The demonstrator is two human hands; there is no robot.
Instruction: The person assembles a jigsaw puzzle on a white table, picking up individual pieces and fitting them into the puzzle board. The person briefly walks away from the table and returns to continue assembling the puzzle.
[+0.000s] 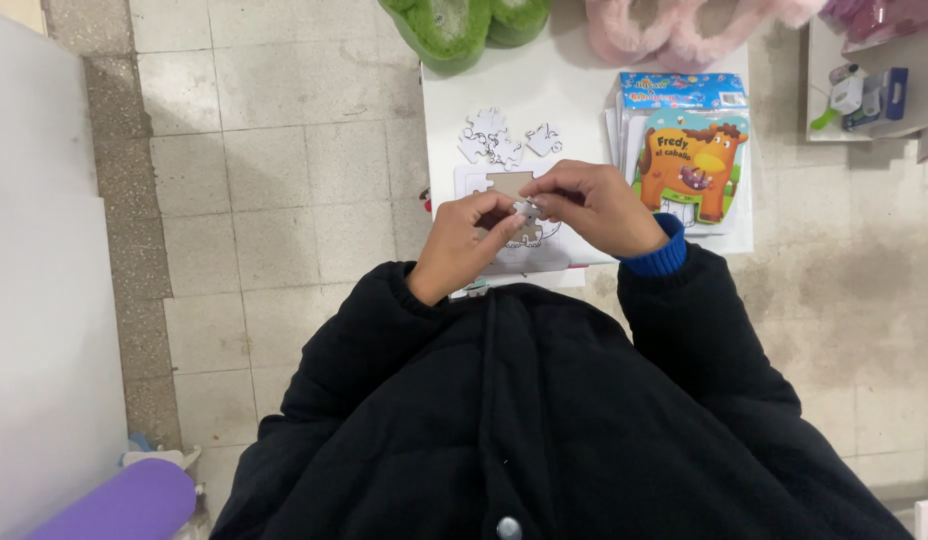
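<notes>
Over the table: both hands meet above the puzzle tray, which lies on the white table.
Left hand: fingers curled, fingertips pinching the small puzzle piece from its left side.
Right hand: fingers bent inward, tips pressed on the same piece from the right; a blue cuff shows at the wrist.
Puzzle piece: one, white with line drawing, held between the two hands just above the tray's brown cardboard opening.
Loose pieces: a small cluster lying beyond the tray, about four or five, some joined; exact count hard to tell.
Puzzle packs: a stack to the right of the hands, the top one showing an orange cartoon horse.
Slippers: one green pair and one pink pair at the table's far edge.
Blocking the view: the black jacket hides the tray's near edge.
Floor: a purple roll at lower left.
</notes>
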